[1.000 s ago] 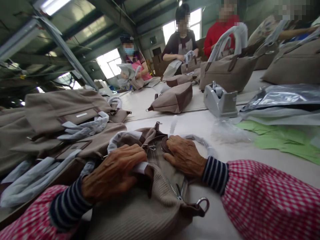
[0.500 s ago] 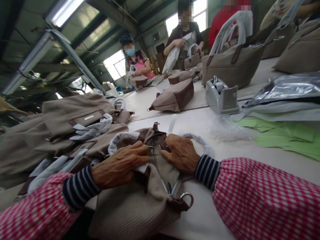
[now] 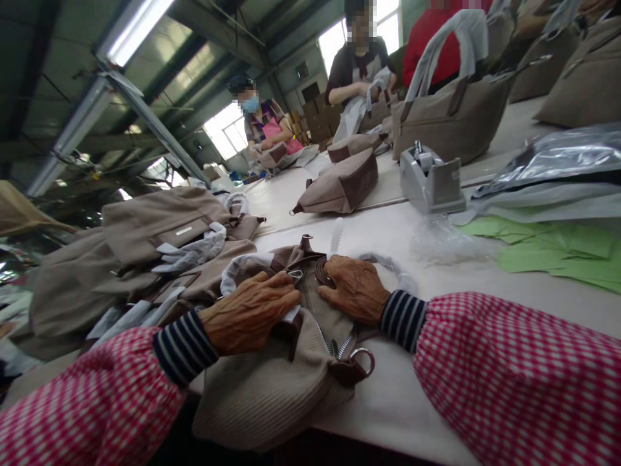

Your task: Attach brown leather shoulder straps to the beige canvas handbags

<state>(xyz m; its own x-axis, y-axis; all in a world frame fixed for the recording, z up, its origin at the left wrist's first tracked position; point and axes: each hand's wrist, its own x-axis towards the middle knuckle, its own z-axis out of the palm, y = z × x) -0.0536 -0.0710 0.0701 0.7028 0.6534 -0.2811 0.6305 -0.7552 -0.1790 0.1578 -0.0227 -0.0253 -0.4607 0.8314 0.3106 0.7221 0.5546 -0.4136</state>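
Observation:
A beige ribbed handbag (image 3: pixel 262 401) lies in front of me with its top zipper (image 3: pixel 345 346) partly open. My left hand (image 3: pixel 250 310) is closed over the bag's left upper edge, beside a metal hook (image 3: pixel 295 274); its fingertips are partly hidden. A coiled brown strap (image 3: pixel 323 270) is in the fingers of my right hand (image 3: pixel 356 288), at the bag's opening. White-wrapped handles (image 3: pixel 395 272) arch out on both sides. On the near end a metal ring (image 3: pixel 370 362) hangs from a brown tab.
More beige bags (image 3: pixel 145 226) are piled at left. Ahead lie a small brown bag (image 3: pixel 339 182) and a grey tape dispenser (image 3: pixel 431 178). Green sheets (image 3: pixel 557 249) and clear plastic packaging (image 3: pixel 572 162) lie at right. Several people work across the table (image 3: pixel 291 223).
My left hand has shifted slightly right and up along the bag's edge, and the metal hook shows more. My right hand stays on the coiled strap. The view has tilted slightly.

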